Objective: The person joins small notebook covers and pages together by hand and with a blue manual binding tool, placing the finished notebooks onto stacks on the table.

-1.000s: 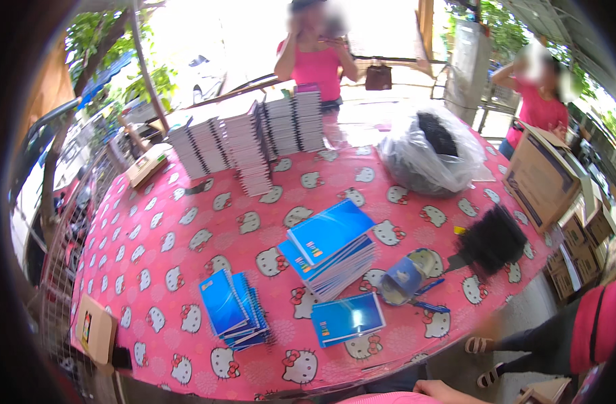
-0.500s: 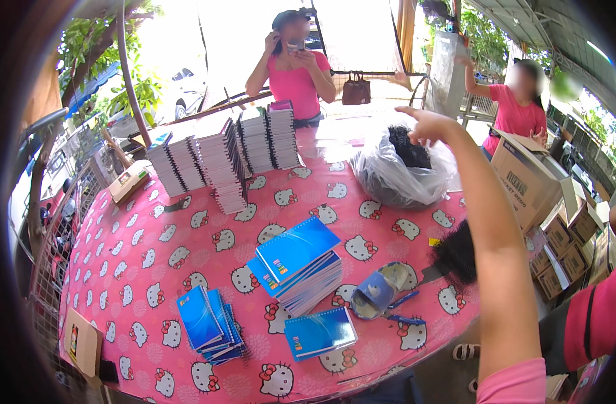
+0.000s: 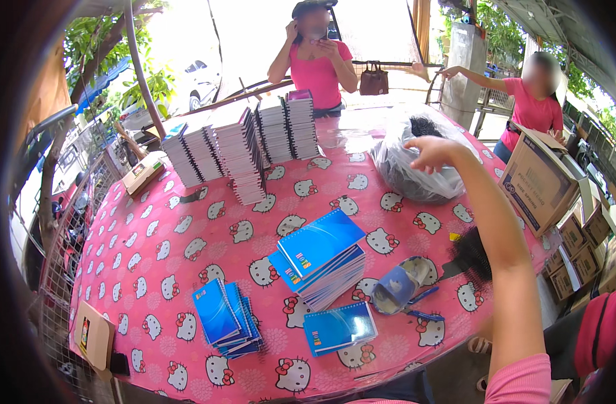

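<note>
- Near edge of the counter (image 3: 153, 269): single blue notebook (image 3: 339, 327) and two blue stacks (image 3: 321, 259) lie untouched
- Right hand (image 3: 432, 151) hovers over the grey plastic bag (image 3: 415, 178), fingers loosely curled, holding nothing
- Left hand unseen
- Far side: spiral-bound rows (image 3: 244, 145) stand stacked; sorting looks barely begun

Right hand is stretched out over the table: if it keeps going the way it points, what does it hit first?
Most likely the clear plastic bag of dark items: the right hand hovers at its top, fingers curled toward it. Depth is unclear, so it may pass just above the bag.
</note>
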